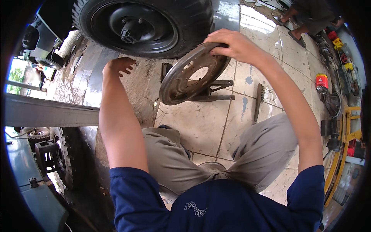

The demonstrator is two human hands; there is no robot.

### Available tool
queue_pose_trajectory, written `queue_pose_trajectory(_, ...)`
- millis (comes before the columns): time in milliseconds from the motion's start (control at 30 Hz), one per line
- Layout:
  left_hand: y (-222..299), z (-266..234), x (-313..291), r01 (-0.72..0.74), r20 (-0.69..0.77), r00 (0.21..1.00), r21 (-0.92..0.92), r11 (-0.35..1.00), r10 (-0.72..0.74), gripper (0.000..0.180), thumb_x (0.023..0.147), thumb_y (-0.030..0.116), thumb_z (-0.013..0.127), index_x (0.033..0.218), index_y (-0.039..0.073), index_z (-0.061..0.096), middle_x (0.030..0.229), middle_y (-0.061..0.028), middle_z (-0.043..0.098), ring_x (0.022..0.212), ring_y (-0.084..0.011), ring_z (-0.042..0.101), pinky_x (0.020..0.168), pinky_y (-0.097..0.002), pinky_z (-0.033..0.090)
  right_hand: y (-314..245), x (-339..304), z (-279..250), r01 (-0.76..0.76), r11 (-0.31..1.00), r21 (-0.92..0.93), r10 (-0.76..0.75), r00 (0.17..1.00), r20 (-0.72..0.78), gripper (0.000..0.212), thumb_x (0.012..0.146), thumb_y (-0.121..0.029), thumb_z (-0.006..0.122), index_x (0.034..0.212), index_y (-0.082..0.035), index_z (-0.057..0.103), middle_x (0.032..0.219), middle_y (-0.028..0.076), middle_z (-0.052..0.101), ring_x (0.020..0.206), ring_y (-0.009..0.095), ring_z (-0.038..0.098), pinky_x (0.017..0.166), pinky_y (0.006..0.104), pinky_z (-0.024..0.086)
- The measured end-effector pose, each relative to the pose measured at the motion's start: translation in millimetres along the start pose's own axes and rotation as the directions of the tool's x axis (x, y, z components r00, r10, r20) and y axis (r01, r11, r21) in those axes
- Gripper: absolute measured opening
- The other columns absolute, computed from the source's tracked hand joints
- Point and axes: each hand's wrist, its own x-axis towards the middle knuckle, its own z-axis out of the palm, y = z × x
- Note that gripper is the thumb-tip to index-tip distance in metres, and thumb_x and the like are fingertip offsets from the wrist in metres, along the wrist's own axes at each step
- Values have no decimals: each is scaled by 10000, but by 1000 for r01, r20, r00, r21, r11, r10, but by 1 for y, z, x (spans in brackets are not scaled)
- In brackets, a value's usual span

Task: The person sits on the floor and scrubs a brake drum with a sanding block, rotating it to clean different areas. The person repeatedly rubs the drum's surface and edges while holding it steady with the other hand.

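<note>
My right hand point(228, 44) grips the top edge of a round, rusty metal plate point(174, 84). The plate is tilted up on edge, with a large centre hole and smaller holes around it. Part of a dark metal bracket point(218, 97) shows behind and below it, close to the floor; whether they touch is hidden. My left hand point(120, 66) is held apart from the plate, its fingers spread and slightly bent, with nothing in them. Just beyond that hand stands a large wheel point(116, 33) with a black rim and a thick tyre.
A wire brush point(258, 102) lies on the tiled floor point(189, 118) near my right knee. Further right are a red tin point(321, 82), metal parts and a yellow frame point(342, 149). At the left are a grey beam point(50, 111) and another tyre point(63, 156). A person's feet point(295, 34) show far right.
</note>
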Motion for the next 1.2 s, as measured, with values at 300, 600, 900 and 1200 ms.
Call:
queue_pose_trajectory(300,-11,-1,19,24,-11,1000,-54,998,-24,618,978,538,490,1476,185,396,1412,-92,559,1221,-267,598,1025,-533,428,-49,19,25,204,976,-81,-207,978,-37,319,858,-269,722,1135,-112,715,1132,65,709,1166,242,605,1040,399,411)
queue_pose_trajectory(600,-7,-2,8,-17,10,1000,-16,1000,17,639,992,548,451,1499,169,363,1462,-114,515,1281,-277,563,1038,-522,438,1,-8,-15,-270,954,133,252,958,138,395,841,-244,756,1193,-72,703,1203,120,688,1141,267,623,1016,374,468)
queue_pose_trajectory(900,-9,-4,13,2,4,1000,-19,1000,-2,666,988,554,446,1517,163,337,1483,-105,491,1286,-261,553,1053,-516,426,-42,16,11,19,991,130,-28,997,66,306,863,-196,718,1138,-64,704,1145,115,698,1104,294,629,989,402,477)
queue_pose_trajectory(1200,-11,-6,8,-17,-5,1000,-36,999,17,672,985,568,450,1517,170,346,1465,-113,510,1276,-270,562,1049,-516,433,-21,10,-6,-107,987,117,94,990,108,344,877,-259,715,1164,-70,703,1166,123,693,1123,289,622,999,393,471)
